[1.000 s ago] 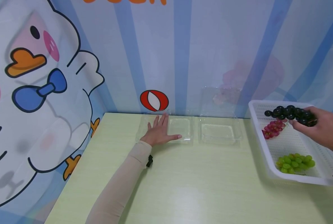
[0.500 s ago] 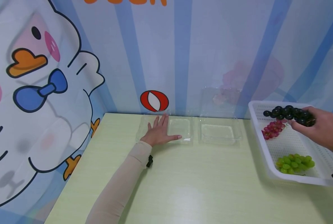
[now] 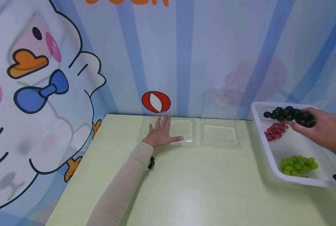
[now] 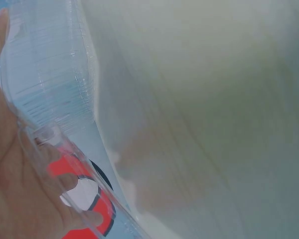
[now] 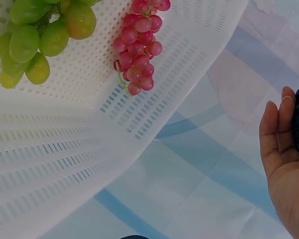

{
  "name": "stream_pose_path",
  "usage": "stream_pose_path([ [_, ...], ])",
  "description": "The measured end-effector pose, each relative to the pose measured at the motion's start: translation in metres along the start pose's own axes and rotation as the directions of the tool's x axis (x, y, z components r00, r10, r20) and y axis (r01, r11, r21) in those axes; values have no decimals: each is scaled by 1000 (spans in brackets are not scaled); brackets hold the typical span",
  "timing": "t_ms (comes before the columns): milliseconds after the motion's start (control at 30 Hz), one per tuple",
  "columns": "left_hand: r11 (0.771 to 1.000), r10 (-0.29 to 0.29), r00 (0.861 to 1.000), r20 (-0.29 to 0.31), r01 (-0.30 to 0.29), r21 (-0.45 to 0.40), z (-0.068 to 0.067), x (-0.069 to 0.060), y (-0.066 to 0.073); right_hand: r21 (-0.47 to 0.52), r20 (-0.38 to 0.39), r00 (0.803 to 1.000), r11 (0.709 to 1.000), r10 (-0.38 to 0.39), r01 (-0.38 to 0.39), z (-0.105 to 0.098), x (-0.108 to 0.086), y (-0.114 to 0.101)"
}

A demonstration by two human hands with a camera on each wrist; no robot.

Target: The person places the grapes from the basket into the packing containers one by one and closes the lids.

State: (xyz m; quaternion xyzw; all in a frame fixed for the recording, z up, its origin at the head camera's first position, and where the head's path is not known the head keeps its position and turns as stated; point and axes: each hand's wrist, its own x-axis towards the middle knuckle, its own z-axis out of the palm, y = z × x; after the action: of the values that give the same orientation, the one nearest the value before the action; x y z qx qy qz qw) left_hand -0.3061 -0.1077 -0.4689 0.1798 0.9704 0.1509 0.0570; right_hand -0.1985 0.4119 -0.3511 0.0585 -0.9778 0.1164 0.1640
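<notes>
White basket (image 3: 265,153): plastic, rectangular, walls and floor pierced with small slots and holes. Over it, the right hand (image 3: 324,130) has thumb and fingers clamped on one end of a black grape bunch (image 3: 287,113): glossy, round, dark beads in a long, nearly level cluster, its free end directed at the basket's left wall. Inside the basket, by that left wall, a red grape bunch (image 3: 276,131), small-berried and slender; right wrist view shows it apart from the black one. Near the basket's front wall, a green grape bunch (image 3: 298,164), berries oval, some tinged yellow.

Left of the basket, a clear container (image 3: 220,133), thin moulded plastic, lid raised behind it. Farther left, a second clear piece (image 3: 182,128), ribbed in the left wrist view; the left hand (image 3: 159,135) rests there, fingers straight and spread apart, thumb out towards the basket.

Between held bunch and second piece stand the basket's left rim and the first container. Behind the basket, a printed cloth backdrop (image 3: 213,47) rises at the table's far edge. Pale, smooth tabletop (image 3: 199,188) stretches left and forward of the basket, giving sideways room.
</notes>
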Motion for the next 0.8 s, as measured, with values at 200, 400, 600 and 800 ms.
stream_pose_path([
  [200,1000,2,1000,0,-2,-11,-1,-1,0,2,18,1000,1000,5,-6,2,2,-2],
  [400,1000,7,1000,4,-7,6,-1,-1,0,21,34,999,999,29,-29,4,2,-6],
  [600,1000,11,1000,0,-11,5,-2,-2,1,13,21,1000,1000,0,-1,5,4,-10],
  [800,1000,6,1000,9,-6,10,-2,-1,1,21,30,1000,1000,-1,0,7,7,-12],
])
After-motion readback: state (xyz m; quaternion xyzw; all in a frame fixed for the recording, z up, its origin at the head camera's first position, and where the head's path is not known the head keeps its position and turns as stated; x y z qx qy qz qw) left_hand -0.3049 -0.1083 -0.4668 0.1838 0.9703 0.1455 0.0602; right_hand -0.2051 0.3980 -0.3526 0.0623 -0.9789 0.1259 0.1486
